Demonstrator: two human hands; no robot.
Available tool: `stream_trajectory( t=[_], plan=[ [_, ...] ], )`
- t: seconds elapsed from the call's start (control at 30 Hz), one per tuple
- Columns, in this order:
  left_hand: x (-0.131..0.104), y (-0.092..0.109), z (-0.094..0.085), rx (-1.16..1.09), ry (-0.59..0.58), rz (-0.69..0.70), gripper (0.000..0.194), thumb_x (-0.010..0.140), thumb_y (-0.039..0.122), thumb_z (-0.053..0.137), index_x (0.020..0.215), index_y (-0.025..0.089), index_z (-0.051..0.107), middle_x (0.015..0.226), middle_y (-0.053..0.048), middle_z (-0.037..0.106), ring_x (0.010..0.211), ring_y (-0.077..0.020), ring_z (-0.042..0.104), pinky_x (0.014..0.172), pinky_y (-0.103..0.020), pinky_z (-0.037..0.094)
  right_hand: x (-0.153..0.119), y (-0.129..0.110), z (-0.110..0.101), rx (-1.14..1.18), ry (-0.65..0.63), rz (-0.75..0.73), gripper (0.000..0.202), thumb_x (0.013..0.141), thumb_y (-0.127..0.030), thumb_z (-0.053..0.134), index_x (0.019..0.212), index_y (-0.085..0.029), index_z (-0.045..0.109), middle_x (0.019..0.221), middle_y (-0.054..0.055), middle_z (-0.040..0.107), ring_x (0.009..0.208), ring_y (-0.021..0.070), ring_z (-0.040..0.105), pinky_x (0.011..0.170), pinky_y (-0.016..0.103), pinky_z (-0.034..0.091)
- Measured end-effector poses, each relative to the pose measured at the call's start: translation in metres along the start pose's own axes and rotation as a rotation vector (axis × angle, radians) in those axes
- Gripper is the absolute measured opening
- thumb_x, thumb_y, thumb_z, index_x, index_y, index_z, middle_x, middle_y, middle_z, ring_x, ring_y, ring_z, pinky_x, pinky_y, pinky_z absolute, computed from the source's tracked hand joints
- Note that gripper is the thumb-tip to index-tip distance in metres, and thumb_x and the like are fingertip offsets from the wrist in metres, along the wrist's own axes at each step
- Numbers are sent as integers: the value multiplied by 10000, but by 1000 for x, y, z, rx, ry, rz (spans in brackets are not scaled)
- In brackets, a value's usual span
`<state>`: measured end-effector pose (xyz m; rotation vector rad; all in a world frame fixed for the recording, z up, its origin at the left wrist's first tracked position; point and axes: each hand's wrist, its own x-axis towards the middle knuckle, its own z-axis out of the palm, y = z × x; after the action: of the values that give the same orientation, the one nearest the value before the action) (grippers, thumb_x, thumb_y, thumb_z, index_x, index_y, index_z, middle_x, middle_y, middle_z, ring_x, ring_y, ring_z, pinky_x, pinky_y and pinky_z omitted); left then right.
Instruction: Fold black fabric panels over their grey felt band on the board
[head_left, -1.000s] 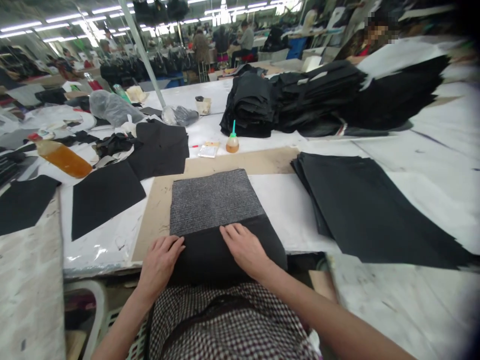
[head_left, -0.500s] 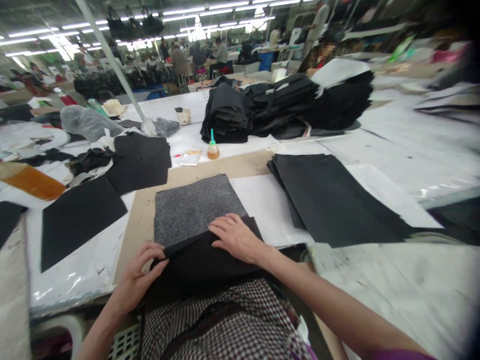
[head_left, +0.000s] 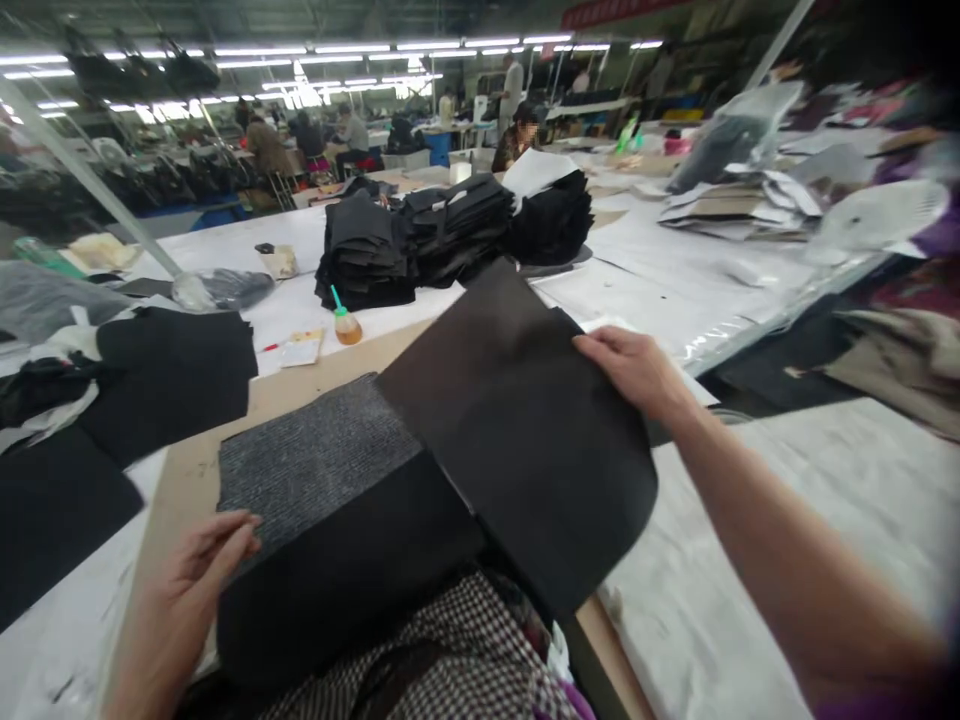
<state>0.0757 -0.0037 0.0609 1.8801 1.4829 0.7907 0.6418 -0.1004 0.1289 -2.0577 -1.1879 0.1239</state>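
Observation:
My right hand [head_left: 634, 370] pinches the right edge of a black sheet [head_left: 525, 430], which is raised and tilted above the table. Beneath its left side, a grey ribbed cloth [head_left: 315, 455] lies flat on the board. Another black piece [head_left: 345, 560] covers the near part of that cloth and hangs toward my checked apron [head_left: 450, 650]. At the cloth's left edge is my left hand [head_left: 199, 575], its thumb and fingertips drawn together. Whether anything is between those fingertips, I cannot make out. The raised sheet hides most of the stack of black sheets behind it.
A small glue bottle [head_left: 347, 325] with a green nozzle stands beyond the brown board [head_left: 281, 395]. Farther back are bundled black pieces [head_left: 450, 225]. More black pieces [head_left: 180, 370] lie to the left. A slanting pole [head_left: 112, 195] rises there. People sit across the room.
My right hand has left the black piece on the cloth and now holds up a black sheet at the right. My left hand has come off that piece's edge. The view has turned right.

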Motion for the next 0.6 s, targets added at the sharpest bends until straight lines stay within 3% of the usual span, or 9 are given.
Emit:
stream_trajectory(
  t=[0.07, 0.2, 0.27, 0.33, 0.4, 0.47, 0.53, 0.6],
  plan=[
    [5, 15, 26, -70, -24, -2, 304, 880, 530, 595, 1055, 286, 645, 976, 26, 731, 844, -218, 721, 822, -411, 625, 23, 61, -6, -47, 57, 49, 408, 912, -571, 546, 858, -190, 684, 725, 86, 636, 675, 193, 546, 683, 378, 378],
    [18, 34, 82, 64, -104, 288, 227, 959, 407, 542, 1065, 238, 650, 1095, -46, 682, 1042, -214, 640, 960, -424, 529, 45, 161, 13, -156, 112, 18, 443, 860, -647, 564, 754, -228, 661, 661, 84, 587, 611, 194, 494, 695, 457, 367],
    [23, 38, 106, 198, -97, 412, 184, 967, 351, 546, 1071, 241, 650, 1123, -59, 659, 1086, -229, 588, 986, -462, 481, 45, 192, 28, -219, 75, 9, 407, 860, -617, 581, 725, -240, 651, 634, 65, 539, 629, 220, 510, 726, 494, 391],
    [25, 40, 124, 310, -69, 484, 158, 964, 314, 558, 1067, 236, 649, 1131, -71, 645, 1095, -247, 555, 969, -482, 453, 41, 205, 39, -315, 33, 11, 368, 866, -576, 586, 729, -239, 646, 678, 90, 541, 718, 280, 560, 763, 547, 405],
    [24, 41, 136, 369, -37, 506, 132, 963, 286, 561, 1045, 229, 646, 1113, -77, 641, 1069, -252, 545, 934, -478, 437, 34, 198, 47, -410, 63, -21, 324, 881, -523, 576, 796, -221, 656, 854, 178, 598, 905, 371, 581, 811, 616, 390],
    [23, 40, 143, 381, -13, 500, 102, 963, 267, 559, 1006, 230, 643, 1090, -75, 640, 1051, -251, 540, 919, -474, 417, 27, 172, 52, -461, 152, -96, 286, 910, -440, 542, 958, -189, 672, 1108, 260, 583, 1117, 448, 510, 878, 674, 351],
    [22, 39, 145, 371, -10, 482, 73, 958, 261, 568, 961, 236, 637, 1076, -66, 640, 1047, -251, 537, 911, -474, 403, 17, 128, 59, -438, 203, -192, 337, 944, -367, 480, 1163, -166, 639, 1273, 276, 526, 1231, 459, 436, 939, 683, 331],
    [22, 39, 145, 348, -24, 473, 53, 948, 249, 580, 921, 237, 624, 1085, -58, 638, 1065, -252, 536, 914, -472, 397, 1, 72, 71, -300, 133, -285, 380, 981, -341, 420, 1276, -176, 594, 1300, 236, 536, 1219, 398, 476, 968, 609, 387]
  ],
)
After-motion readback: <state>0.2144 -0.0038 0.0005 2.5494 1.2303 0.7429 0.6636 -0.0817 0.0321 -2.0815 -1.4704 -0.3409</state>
